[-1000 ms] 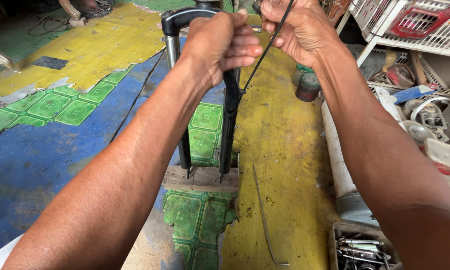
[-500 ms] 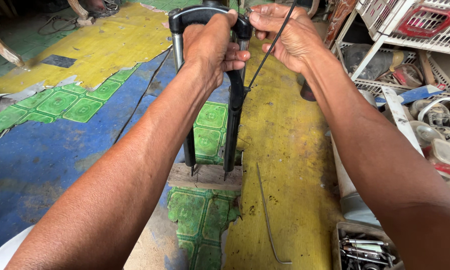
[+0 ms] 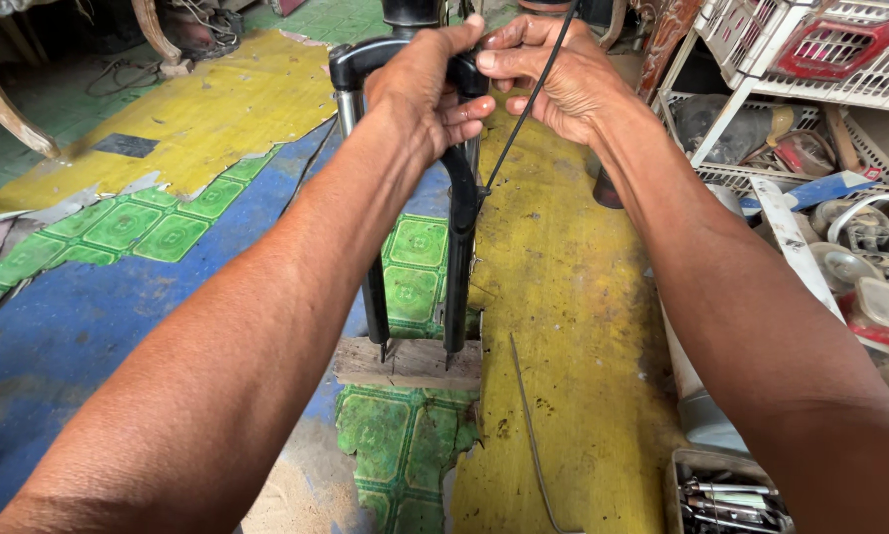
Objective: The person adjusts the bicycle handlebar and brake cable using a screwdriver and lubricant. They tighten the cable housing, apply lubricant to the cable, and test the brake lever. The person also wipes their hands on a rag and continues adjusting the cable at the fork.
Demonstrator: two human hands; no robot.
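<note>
Gripping bicycle fork upright on wooden block.
Left hand clenched around fork crown; right hand pinches thin black cable beside it. Fork judged rigid, weighty; cable flexible.

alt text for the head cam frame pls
Two bare hands, left hand and right hand, grip the top of an upright black bicycle fork standing on a wooden block; the right pinches a thin black cable.
</note>
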